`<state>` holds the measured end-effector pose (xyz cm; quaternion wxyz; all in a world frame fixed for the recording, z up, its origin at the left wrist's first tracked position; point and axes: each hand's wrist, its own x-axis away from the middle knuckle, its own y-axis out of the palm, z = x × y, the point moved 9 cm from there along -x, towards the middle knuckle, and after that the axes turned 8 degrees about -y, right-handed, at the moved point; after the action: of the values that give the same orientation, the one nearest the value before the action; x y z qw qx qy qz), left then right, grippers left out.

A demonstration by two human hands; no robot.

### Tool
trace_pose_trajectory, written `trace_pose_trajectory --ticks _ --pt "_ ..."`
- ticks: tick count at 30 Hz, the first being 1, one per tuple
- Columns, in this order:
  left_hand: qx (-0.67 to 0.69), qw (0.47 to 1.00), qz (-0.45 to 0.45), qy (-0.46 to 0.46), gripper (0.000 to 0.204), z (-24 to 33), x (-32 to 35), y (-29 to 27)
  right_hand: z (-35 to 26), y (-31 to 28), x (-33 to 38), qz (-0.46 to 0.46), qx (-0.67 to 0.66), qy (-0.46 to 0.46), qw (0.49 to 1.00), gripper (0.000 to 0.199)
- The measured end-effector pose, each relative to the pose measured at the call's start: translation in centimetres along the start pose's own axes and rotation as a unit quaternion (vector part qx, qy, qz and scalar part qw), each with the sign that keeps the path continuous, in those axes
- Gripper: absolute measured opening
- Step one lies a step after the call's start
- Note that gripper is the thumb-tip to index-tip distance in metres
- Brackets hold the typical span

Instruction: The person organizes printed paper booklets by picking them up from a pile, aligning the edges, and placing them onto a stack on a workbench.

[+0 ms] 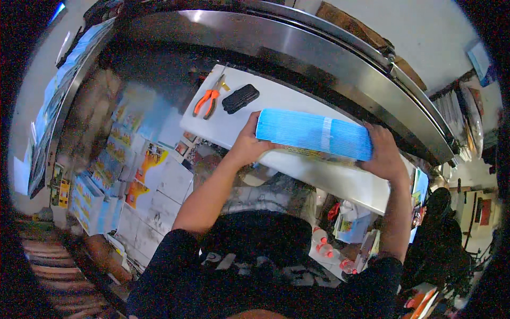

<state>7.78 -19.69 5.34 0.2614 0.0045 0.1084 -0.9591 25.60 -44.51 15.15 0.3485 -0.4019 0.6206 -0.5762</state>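
Left hand point(256, 141) and right hand point(383, 153), half-curled, clasp a thick rectangular blue-edged paper stack point(308, 132) (pale-striped across). Each grips one end.

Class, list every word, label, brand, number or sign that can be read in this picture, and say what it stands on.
Black shirt: large pale lettering, partly lost in folds; I won't copy it out.
Blue stack: no legible text on the visible edges.
Black case: no text can be made out.
Blue-and-white stacks at left: print too blurred to read.
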Motion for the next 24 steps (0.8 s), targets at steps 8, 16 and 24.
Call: trace_pose_trajectory --ticks 8,16,24 --pt "0.009 0.999 0.005 -0.052 0.091 -1.3 0.7 0.4 6.8 6.1 6.4 0.166 -0.554 0.077 0.812 0.102" --pt "0.162 0.982 -0.063 -0.074 0.119 -2.6 1.6 0.2 2.4 9.4 6.5 0.298 -0.649 0.075 0.696 0.112" --pt "0.174 0.983 -0.013 -0.053 0.088 -2.0 2.2 -0.1 1.4 8.5 6.3 0.318 -0.663 0.116 0.668 0.105"
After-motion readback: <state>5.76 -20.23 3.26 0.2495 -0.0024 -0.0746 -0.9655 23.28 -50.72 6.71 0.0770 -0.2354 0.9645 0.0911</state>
